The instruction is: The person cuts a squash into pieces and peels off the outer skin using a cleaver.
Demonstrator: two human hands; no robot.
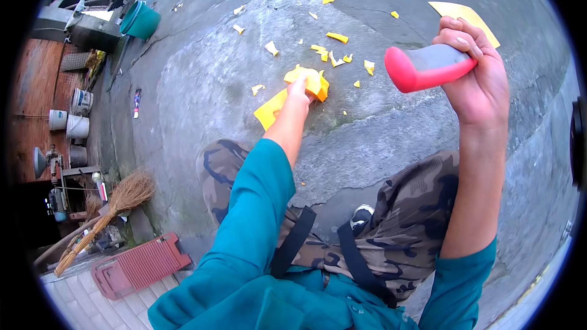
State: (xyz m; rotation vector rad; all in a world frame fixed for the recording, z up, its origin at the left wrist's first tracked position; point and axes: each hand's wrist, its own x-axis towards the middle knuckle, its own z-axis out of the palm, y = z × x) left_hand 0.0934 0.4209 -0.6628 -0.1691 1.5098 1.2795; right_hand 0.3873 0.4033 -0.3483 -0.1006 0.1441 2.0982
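Near the middle of the frame, the left hand [298,93] is closed around a yellow chunk [316,83], fingers largely hidden by the wrist and the chunk itself. The chunk is just above the concrete floor [214,73] or on it; which of the two cannot be told from this angle. A flat yellow piece [268,112] shows beside that hand, to its lower left, partly covered by the forearm.

At the upper right of the frame, the right hand [484,76] is raised and wrapped firmly around a pink and grey handle [425,67], whose rounded end points left. A flat yellow blade [468,17] shows beyond the knuckles, well apart from the chunk.

Yellow scraps [337,37] lie scattered across the floor in the upper middle, some paler than others, several close to the chunk. Camouflage trousers [416,220], a teal shirt [241,232] and dark straps [295,238] fill the lower middle, with part of a shoe [362,214] between the knees.

A green bucket [140,21] stands at the upper left, and a small tube [136,104] lies below it. Along the left edge are pale buckets [77,127] and a straw broom [130,194], with a ridged red tray [142,267] at the lower left
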